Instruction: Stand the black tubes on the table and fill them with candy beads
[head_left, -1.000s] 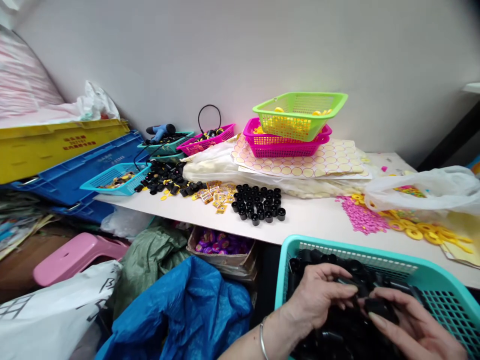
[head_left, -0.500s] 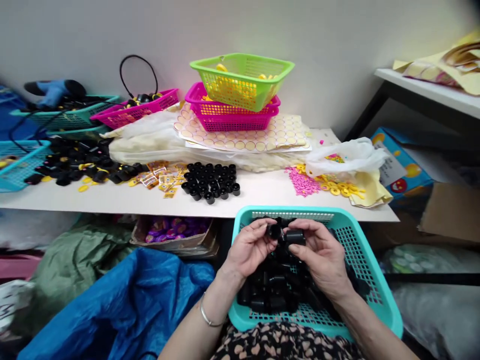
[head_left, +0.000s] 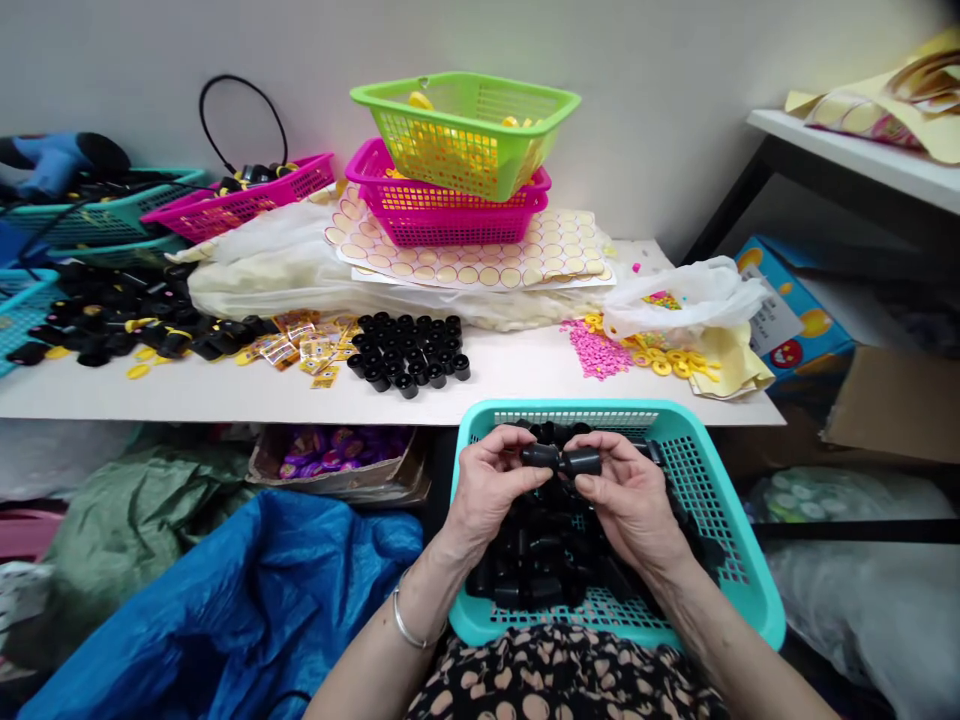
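My left hand (head_left: pixel 487 490) pinches a short black plastic cylinder (head_left: pixel 539 457) between thumb and fingers. A second black cylinder (head_left: pixel 582 461) is gripped by my right hand (head_left: pixel 630 490), end to end with the first; a narrow dark neck shows between them. Whether the two are joined there, I cannot tell. Both hands are above a turquoise basket (head_left: pixel 731 490) on my lap, which holds many loose black pieces (head_left: pixel 540 545). On the table, a cluster of black caps (head_left: pixel 407 350) stands upright in rough rows.
The white table (head_left: pixel 510 395) carries a pile of black parts (head_left: pixel 142 305), small printed packets (head_left: pixel 307 345), pink beads (head_left: pixel 596 350) and yellow rings (head_left: pixel 667 362). Behind them, a green basket (head_left: pixel 480 180) sits in a magenta basket (head_left: pixel 450 230). A blue bag (head_left: pixel 247 590) lies at lower left.
My left hand has turned its cylinder from open end facing me to lying sideways, in line with the right one. The camera view has shifted slightly.
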